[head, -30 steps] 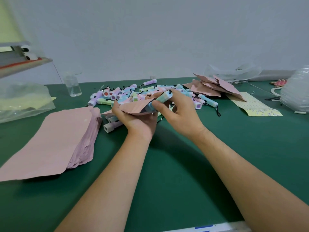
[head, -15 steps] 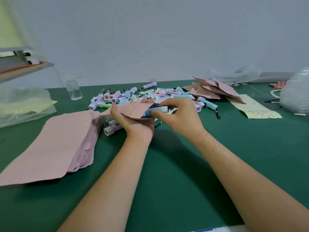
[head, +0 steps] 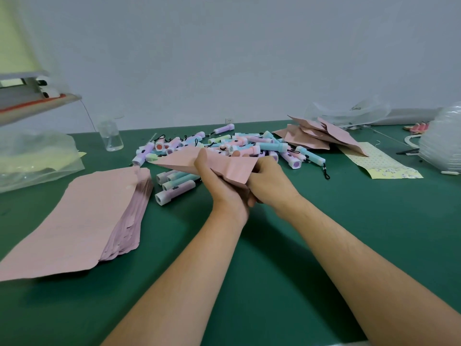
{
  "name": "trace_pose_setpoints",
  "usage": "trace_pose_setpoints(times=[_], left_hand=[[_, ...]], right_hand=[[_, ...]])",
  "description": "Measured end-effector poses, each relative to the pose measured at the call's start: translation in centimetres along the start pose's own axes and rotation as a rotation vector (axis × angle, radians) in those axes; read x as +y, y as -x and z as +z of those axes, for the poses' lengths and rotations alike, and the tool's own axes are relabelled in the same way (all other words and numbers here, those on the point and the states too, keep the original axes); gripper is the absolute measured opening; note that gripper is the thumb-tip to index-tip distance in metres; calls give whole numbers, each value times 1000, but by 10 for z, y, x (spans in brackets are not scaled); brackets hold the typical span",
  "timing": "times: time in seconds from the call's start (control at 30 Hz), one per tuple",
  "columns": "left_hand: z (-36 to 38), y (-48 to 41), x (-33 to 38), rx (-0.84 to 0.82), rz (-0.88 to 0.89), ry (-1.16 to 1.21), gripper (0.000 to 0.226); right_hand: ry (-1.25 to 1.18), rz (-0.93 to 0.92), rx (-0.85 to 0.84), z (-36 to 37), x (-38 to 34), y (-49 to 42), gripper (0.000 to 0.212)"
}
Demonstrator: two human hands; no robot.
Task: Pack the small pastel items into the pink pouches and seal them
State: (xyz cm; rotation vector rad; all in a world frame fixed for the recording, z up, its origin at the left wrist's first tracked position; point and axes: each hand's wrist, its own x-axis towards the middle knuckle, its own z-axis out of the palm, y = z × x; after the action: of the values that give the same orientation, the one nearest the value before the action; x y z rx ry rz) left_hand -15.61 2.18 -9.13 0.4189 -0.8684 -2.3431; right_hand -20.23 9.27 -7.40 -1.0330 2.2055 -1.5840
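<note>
A pink pouch is held above the green table by both hands. My left hand grips its lower side, thumb on top. My right hand grips its right end, fingers curled under it. The pastel item that went in is hidden inside. Behind lies a heap of small pastel flashlights, with three more lying left of my hands. A thick stack of flat pink pouches lies at the left. Filled pink pouches are piled at the back right.
A clear glass jar stands at the back left beside a clear plastic bag. A yellow patterned sheet and a clear bag of stock lie at the right. A sealing machine juts in from the far left.
The blue flashlight that my right hand held at the pouch mouth has gone inside. My right hand now grips the pouch end. Both hands sit a little lower and nearer.
</note>
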Motion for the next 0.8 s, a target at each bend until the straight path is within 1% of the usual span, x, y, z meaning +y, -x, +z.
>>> trace_pose_setpoints(times=[0.07,0.13,0.23,0.3,0.33,0.4,0.43,0.5,0.53,0.6,0.73,0.8], left_hand=[[-3,-3,2,33,-6,53,68],[-4,-5,2,70,1,122,61],[-5,-8,3,107,53,232,56],[-7,-9,6,88,71,220,52],[-9,-10,7,76,72,204,54],[-12,-10,9,67,71,172,61],[-12,-11,9,72,81,170,62],[-13,-11,10,88,101,163,63],[-11,-11,10,85,103,123,64],[-8,-7,8,32,94,17,59],[2,0,4,-27,77,-89,53],[4,3,-3,-44,76,-109,47]], right_hand=[[79,-33,-42,1,-2,0,21],[144,-67,-43,4,-3,-1,22],[194,-66,-82,4,-5,-1,23],[105,-5,-156,1,-8,1,30],[41,28,-194,-2,-9,2,31],[-32,43,-249,-7,-10,4,26],[-28,27,-247,-7,-10,4,25],[28,-21,-173,-4,-7,4,23],[43,-40,-121,-2,-6,3,20],[-3,-39,-36,2,-2,1,19],[-166,-55,111,8,3,1,33],[-145,-93,177,6,3,1,26]])
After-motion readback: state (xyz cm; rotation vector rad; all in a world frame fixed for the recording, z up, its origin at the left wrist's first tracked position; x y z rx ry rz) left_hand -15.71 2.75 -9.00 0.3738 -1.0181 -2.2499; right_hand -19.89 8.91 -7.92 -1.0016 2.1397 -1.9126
